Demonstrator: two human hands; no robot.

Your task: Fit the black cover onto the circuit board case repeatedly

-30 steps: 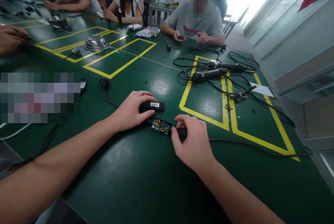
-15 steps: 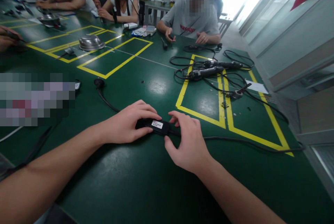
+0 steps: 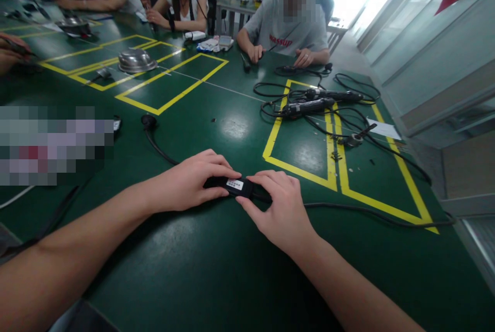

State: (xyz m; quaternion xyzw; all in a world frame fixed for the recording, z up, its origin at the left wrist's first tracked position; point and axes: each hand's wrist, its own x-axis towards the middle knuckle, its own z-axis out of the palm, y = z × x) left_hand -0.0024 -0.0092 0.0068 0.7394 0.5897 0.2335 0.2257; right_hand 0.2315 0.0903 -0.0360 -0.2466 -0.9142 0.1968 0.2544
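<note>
A small black power adapter [image 3: 243,187] with a white label lies on the green table, in line with a black cord. My left hand [image 3: 197,180] grips its left part between thumb and fingers. My right hand [image 3: 280,208] has its thumb and fingertips closed at the adapter's right end. From under my left hand the cord [image 3: 164,155] runs to a black plug [image 3: 148,121]. On the other side, the cord leaves beneath my right hand toward the table's right edge.
Two black electric screwdrivers [image 3: 307,108] with tangled cords lie at right, over yellow tape outlines. Near them are small screws [image 3: 335,155] and a metal-and-black part [image 3: 355,139]. A steel bowl [image 3: 136,61] stands upside down farther left. Across the table a person [image 3: 288,33] handles something dark.
My right hand has moved left and closed its thumb and fingers onto the adapter's right end. My left hand keeps its hold. The person opposite has shifted their hand.
</note>
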